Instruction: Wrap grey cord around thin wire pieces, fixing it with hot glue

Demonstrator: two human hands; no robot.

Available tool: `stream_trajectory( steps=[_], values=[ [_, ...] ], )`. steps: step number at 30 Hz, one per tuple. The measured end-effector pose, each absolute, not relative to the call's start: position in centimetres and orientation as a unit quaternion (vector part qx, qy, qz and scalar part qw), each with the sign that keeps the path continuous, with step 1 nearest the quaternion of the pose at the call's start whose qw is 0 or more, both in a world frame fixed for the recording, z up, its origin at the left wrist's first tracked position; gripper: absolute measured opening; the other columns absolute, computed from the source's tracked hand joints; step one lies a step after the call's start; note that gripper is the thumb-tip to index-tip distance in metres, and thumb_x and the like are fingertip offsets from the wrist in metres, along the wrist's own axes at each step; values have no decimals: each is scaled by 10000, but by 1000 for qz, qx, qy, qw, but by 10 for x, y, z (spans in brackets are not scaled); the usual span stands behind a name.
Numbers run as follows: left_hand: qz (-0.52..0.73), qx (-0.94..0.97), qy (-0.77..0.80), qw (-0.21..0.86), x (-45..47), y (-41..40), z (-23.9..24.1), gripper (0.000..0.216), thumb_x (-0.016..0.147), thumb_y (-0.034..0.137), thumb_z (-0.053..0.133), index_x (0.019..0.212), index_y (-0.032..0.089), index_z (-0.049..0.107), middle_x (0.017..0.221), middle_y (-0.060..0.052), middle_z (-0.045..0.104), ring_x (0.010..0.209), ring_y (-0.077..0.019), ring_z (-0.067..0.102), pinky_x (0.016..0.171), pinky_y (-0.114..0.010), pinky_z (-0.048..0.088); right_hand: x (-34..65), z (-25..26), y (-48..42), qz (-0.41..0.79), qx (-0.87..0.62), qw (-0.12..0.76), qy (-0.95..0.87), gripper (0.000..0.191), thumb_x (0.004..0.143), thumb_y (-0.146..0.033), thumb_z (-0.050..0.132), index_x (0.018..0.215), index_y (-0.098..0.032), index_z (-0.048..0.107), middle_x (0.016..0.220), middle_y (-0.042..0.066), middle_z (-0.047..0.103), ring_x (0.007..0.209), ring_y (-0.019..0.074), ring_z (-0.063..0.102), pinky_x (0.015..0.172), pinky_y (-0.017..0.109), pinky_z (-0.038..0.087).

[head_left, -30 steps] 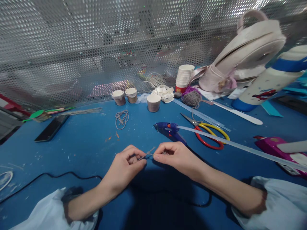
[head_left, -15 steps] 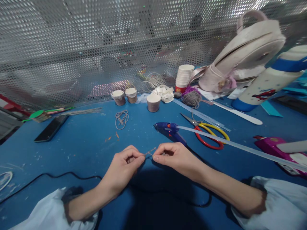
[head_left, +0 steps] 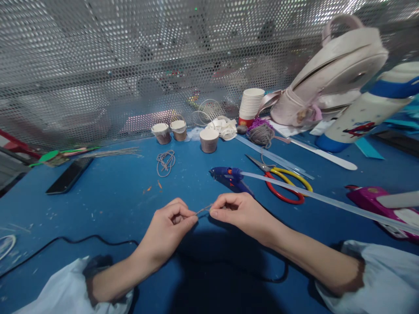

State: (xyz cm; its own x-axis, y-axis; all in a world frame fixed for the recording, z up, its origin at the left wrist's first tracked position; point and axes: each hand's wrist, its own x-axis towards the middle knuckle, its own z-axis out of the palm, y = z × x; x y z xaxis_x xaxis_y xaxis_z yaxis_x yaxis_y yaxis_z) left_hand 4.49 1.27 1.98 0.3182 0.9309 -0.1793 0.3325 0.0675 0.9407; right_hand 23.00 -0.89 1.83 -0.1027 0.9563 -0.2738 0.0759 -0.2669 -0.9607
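Between my two hands runs a short, thin twisted piece of yarn (head_left: 203, 209), greyish brown, held over the blue table. My left hand (head_left: 172, 222) pinches one end between thumb and forefinger. The other end is in the closed fingertips of my right hand (head_left: 236, 213). Just beyond the right hand lies a blue glue gun (head_left: 231, 173) with a long clear glue stick in its back. A loose bundle of grey yarn (head_left: 166, 163) rests on the table farther off. A yarn-wrapped paper cup (head_left: 208, 141) stands behind the glue gun.
Scissors (head_left: 283, 181) with red and yellow handles lie right of the glue gun. Two small cups (head_left: 161, 133), a cup stack (head_left: 251, 107) and a grey yarn ball (head_left: 262, 134) stand farther back. A phone (head_left: 69, 175) lies left. A black cord (head_left: 94, 237) crosses the table.
The yarn between my fingertips now stretches straighter from hand to hand; its loose tip no longer sticks up. My right fingers have shifted very slightly. The rest lies as before.
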Motion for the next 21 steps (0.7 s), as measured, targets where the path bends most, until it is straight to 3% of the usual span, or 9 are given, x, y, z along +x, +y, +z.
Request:
stream_trajectory(
  steps=[14, 18, 21],
  values=[
    [308, 676, 505, 440, 44, 13, 15, 140, 691, 228, 640, 569, 173, 601, 669, 12, 488, 569, -97, 436, 529, -224, 329, 230, 17, -10, 595, -540, 383, -456, 108, 626, -260, 722, 649, -167, 670, 630, -19, 608, 593, 99, 513, 588, 234, 394],
    [294, 678, 500, 451, 43, 14, 15, 48, 697, 230, 637, 682, 185, 640, 723, 12, 508, 541, -89, 405, 511, -223, 326, 231, 17, -11, 596, -540, 383, -454, 110, 632, -264, 724, 659, -170, 673, 629, -22, 604, 594, 98, 512, 588, 233, 392],
    [276, 703, 468, 460, 43, 15, 19, 127, 755, 261, 587, 767, 197, 696, 776, -21, 567, 638, -124, 492, 579, -238, 369, 231, 16, -11, 601, -532, 392, -449, 118, 643, -273, 720, 667, -168, 672, 640, -20, 608, 602, 96, 518, 596, 231, 395]
  ],
)
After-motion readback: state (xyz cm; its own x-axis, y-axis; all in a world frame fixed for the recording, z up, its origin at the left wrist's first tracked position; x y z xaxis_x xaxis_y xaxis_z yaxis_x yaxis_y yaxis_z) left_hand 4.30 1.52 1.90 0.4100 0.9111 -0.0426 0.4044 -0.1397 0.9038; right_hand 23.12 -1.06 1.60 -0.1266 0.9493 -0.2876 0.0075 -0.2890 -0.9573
